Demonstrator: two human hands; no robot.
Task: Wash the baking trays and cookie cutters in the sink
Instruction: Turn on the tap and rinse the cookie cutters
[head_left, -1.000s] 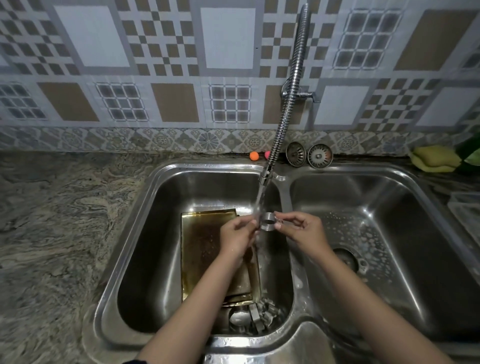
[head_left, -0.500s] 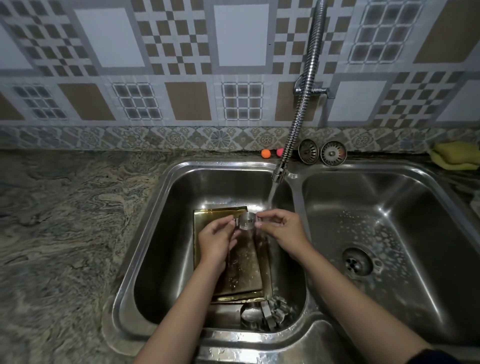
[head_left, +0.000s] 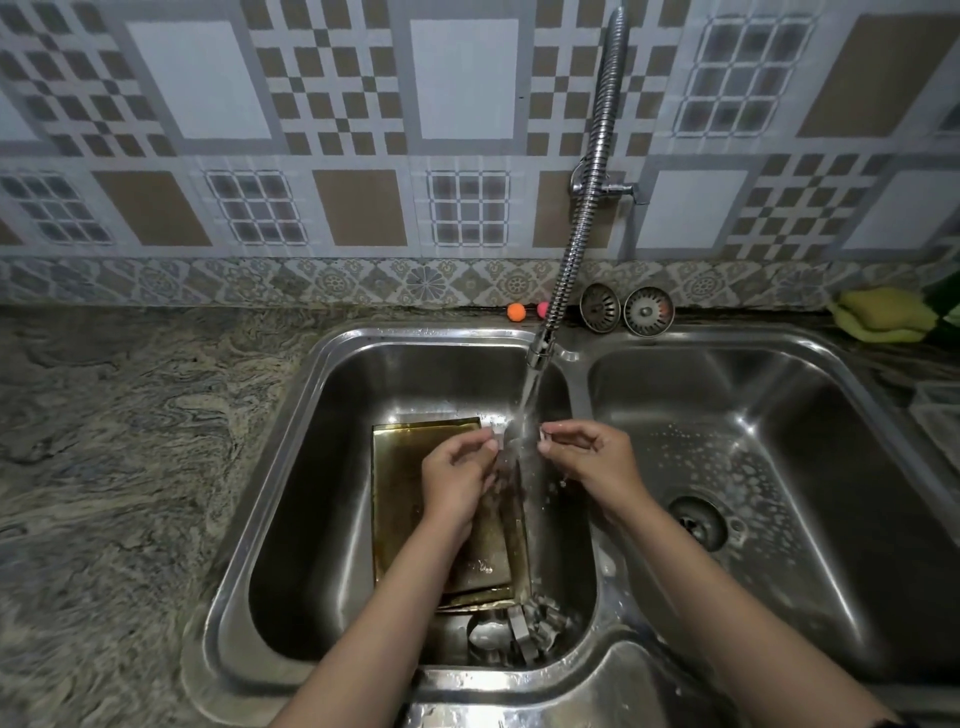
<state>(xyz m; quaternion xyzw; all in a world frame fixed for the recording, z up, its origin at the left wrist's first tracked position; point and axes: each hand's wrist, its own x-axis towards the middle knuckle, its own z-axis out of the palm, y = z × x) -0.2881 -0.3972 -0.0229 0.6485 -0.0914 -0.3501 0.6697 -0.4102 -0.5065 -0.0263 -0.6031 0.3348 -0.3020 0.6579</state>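
Note:
Over the left basin (head_left: 311, 467) both hands hold a small round metal cookie cutter (head_left: 514, 439) under the running water. My left hand (head_left: 457, 478) pinches its left edge and my right hand (head_left: 587, 457) pinches its right edge; splashing water blurs the cutter. Below them a gold-coloured baking tray (head_left: 400, 493) lies flat on the basin floor, partly hidden by my left forearm. Several more metal cookie cutters (head_left: 524, 629) lie in a heap at the basin's near right corner.
The flexible steel tap (head_left: 587, 208) hangs from the wall, its stream falling between my hands. The right basin (head_left: 779, 415) holds soap foam around its drain (head_left: 698, 522). Two strainers (head_left: 623, 310), two small balls (head_left: 517, 311) and a yellow sponge (head_left: 883, 322) sit behind the sink.
The cutter and both hands have shifted right, back under the water stream, after being held left of it half a second ago. The camera view has moved slightly.

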